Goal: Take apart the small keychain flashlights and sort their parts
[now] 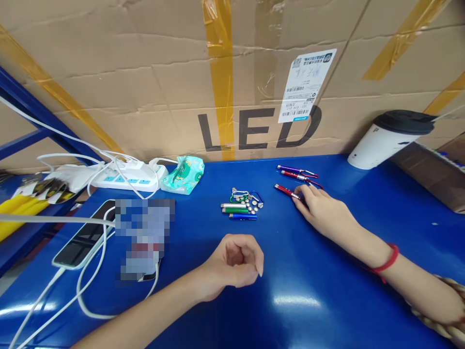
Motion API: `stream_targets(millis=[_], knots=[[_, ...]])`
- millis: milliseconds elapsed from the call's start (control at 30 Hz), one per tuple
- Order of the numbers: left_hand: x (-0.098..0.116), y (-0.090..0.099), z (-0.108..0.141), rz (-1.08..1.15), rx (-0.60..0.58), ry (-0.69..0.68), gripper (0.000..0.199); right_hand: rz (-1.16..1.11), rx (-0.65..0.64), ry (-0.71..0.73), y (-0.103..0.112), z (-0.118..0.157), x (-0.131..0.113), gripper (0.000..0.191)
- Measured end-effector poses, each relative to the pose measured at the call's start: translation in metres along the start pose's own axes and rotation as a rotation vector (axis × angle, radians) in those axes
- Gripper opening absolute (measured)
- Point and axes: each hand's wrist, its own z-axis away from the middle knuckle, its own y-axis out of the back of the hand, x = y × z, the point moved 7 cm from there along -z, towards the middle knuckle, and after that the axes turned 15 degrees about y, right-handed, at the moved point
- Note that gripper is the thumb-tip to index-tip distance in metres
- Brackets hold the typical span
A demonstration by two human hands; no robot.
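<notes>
My left hand (236, 261) hovers over the front middle of the blue table, its fingers curled in towards the thumb. Nothing shows in that loose curl. Over at the right, my right hand (321, 208) has its fingertips closed on the end of a small red keychain flashlight (284, 190). Just beyond it lie a purple flashlight (288, 168) and another red flashlight (292, 175), each with a carabiner clip. Between my hands are a silver tube (233, 206), a green tube (235, 211) and a blue tube (242, 217), beside several button cells (255, 203) and loose carabiner clips (240, 193).
A large cardboard box (163, 97) walls off the back of the table (308, 271). At the left are a white power strip (125, 177), a tissue pack (185, 175), a phone (85, 237) and trailing white cables. A lidded paper cup (385, 143) stands back right, near a cardboard tray (430, 174).
</notes>
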Motion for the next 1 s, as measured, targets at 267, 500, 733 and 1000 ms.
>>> stream_targets(millis=[267,500,733,1000], knots=[[0.0036,-0.0026,-0.0004,0.053,-0.030,-0.020,0.018,0.019,-0.007,0.016,-0.0016,0.0004,0.0008,0.021],[0.0081,-0.0059,0.0005,0.139,-0.053,-0.006,0.018,-0.001,-0.012,0.018,-0.0008,0.0005,0.0005,0.019],[0.0041,-0.0062,-0.0004,0.146,-0.038,0.059,0.018,0.001,-0.041,-0.004,0.0000,-0.0003,-0.0005,0.017],[0.0039,-0.0030,-0.0019,0.065,0.028,0.085,0.024,0.034,-0.031,0.011,-0.0026,-0.0003,-0.0001,0.019]])
